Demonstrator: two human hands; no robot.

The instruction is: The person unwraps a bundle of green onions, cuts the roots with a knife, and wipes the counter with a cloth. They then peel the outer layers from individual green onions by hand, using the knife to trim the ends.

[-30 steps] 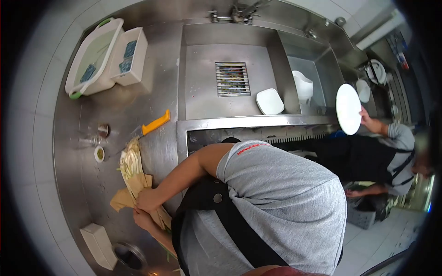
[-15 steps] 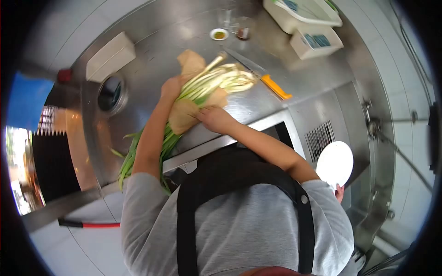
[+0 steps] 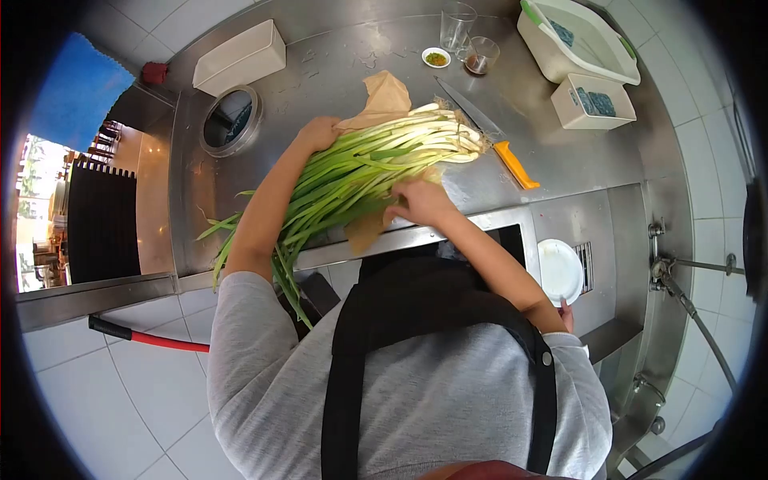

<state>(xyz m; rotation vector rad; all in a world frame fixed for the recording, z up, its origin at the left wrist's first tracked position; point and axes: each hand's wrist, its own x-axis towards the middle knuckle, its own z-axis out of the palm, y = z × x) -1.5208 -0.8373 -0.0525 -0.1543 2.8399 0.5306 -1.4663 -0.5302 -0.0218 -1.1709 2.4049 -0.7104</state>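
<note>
A large bunch of green onions [image 3: 352, 172] lies across the steel counter, white root ends to the right and green leaves hanging over the near edge at left. Brown paper [image 3: 386, 94] is spread open beneath and beside it. My left hand [image 3: 322, 134] is closed on the paper's edge at the far left side of the bunch. On the near side, my right hand [image 3: 422, 202] has its fingers curled together on the paper by the stalks. An orange-handled knife [image 3: 516, 166] rests just beyond the roots, blade pointing away.
Behind stand a white bin [image 3: 240, 60], a round opening [image 3: 231, 122], a small sauce dish [image 3: 436, 58], glasses [image 3: 458, 28], a white tub [image 3: 580, 48] and a small box [image 3: 592, 102]. Another person's hand [image 3: 566, 316] holds a white plate [image 3: 560, 272] at right.
The paper that was folded over the onions is now opened, exposing the stalks. My hands have moved apart. The view has shifted, and the other person's plate appears turned.
</note>
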